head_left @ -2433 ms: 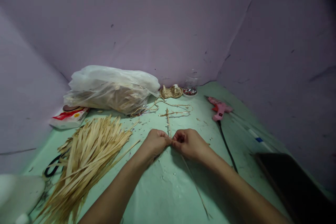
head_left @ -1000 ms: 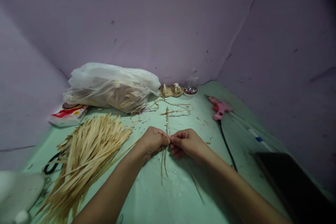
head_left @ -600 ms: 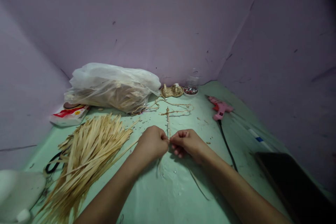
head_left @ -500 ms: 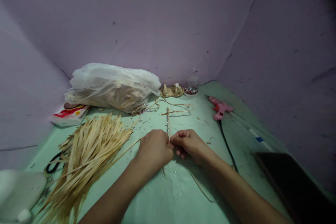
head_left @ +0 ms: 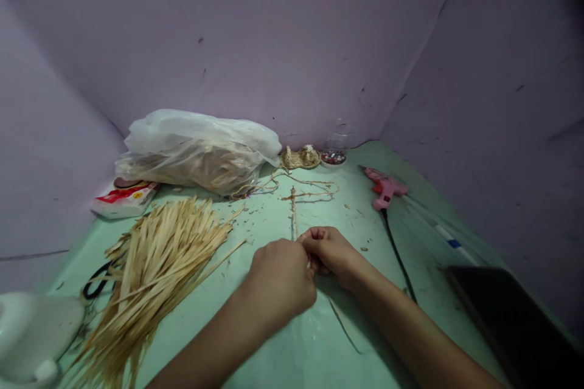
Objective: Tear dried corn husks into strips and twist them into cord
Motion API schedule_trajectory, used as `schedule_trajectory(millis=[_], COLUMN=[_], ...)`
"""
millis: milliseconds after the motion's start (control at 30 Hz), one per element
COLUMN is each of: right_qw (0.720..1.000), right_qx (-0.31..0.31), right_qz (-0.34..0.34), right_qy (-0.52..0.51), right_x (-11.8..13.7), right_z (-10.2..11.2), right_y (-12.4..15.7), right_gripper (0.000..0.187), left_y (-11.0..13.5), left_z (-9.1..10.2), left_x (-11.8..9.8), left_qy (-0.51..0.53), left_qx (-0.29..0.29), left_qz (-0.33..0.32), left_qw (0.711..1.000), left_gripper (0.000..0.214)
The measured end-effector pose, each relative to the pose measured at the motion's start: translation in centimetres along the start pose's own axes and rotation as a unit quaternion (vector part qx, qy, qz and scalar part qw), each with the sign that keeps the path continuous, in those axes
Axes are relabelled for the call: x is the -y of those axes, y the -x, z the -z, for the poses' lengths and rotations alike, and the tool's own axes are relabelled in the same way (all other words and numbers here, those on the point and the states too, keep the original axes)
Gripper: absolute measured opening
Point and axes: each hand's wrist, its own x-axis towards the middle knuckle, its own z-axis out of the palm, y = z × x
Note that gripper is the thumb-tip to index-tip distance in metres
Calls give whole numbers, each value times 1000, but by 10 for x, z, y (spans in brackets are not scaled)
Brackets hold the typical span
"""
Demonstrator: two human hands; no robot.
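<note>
A thin twisted straw cord (head_left: 294, 214) runs down the middle of the table from a crossing of cords to my hands. My left hand (head_left: 285, 273) is closed in a fist on its lower part, knuckles up, with its fingertips hidden. Beside it my right hand (head_left: 328, 255) pinches the cord between thumb and fingers. The two hands touch or nearly touch. Below my right hand a thin loose strand (head_left: 344, 325) trails on the table.
A pile of dry straw strips (head_left: 168, 261) covers scissors (head_left: 97, 281) at left. Behind are a plastic bag (head_left: 201, 146), a box (head_left: 125, 199), a woven piece (head_left: 301, 158) and a bead jar (head_left: 334, 157). At right lie a pink glue gun (head_left: 385, 187) and a dark flat object (head_left: 506, 316).
My left hand has moved slightly right and down, turning closer against my right hand. My right hand stays nearly in place, still pinching the cord.
</note>
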Motion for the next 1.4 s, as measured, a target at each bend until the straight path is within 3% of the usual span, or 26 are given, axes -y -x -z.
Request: schedule_trajectory(millis=[67,133,267,367,433,533,667,800,967,1100,1400], right_qw=[1000,1000,1000,1000,999,997,973,897,804,763,761], right_qx=[9,20,21,26,35,45,18,-47,-99,-123,-73], right_qz=[0,2,2,9,17,29,83,187,223,197,135], right_qy=[11,16,9,7,11,53,214,397,542,604,630], right_x=[0,1,3,1,-1,-3,-2,2,8,14,13], right_z=[2,3,3,4,6,10,13,13,6,-1,-24], right_y=[0,1,3,0,-2,-5,-4,5,19,27,37], right_gripper=[11,14,14,9,7,7,9,11,18,22,29], left_y=[-8,-17,-31,-34,-35,-36,-40,-44,-46,-44,-36], left_z=[10,14,4,-8,-11,-13,-18,-26,-26,-24,-15], left_x=[9,16,19,17,18,23,27,31,34,32,22], left_qy=[48,160,398,500,516,492,396,331,281,303,447], left_qx=[-50,-97,25,90,128,133,92,59,-16,-20,48], left_qz=[18,73,165,170,156,134,110,91,27,32,158], left_qw=[997,980,902,845,832,850,907,938,959,952,879], left_gripper=[22,31,57,37,16,14,16,11,12,15,15])
